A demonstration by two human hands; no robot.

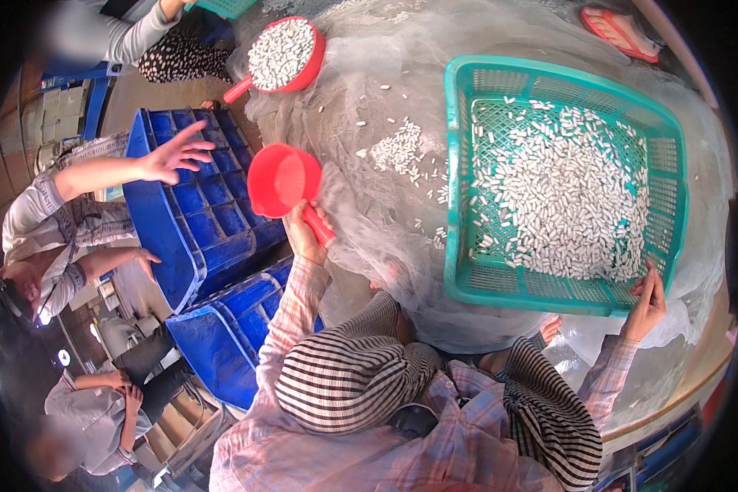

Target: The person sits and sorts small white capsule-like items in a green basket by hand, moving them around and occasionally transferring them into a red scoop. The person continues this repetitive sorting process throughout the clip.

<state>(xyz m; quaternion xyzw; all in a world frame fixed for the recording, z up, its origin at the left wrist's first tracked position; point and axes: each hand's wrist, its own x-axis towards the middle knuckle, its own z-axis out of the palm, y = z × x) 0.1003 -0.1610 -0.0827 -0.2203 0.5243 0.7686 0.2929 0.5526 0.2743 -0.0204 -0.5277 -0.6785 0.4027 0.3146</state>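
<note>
My left hand (305,236) is closed around the handle of a red scoop (285,179), held out to the left at the edge of the sheer netting (385,238). The scoop's bowl faces up and looks empty. At the front right corner of a green plastic basket (533,302), my right hand (649,299) grips the rim. A thick spread of small white oblong pieces (558,197) lies in the basket, with green mesh showing along its left side and back.
A second red scoop (315,64), heaped with white pieces, rests at the far left. Loose pieces (398,148) lie on the netting beside the basket. Blue crates (221,205) stand at left, where a co-worker's open hand (176,154) reaches over. More people sit around.
</note>
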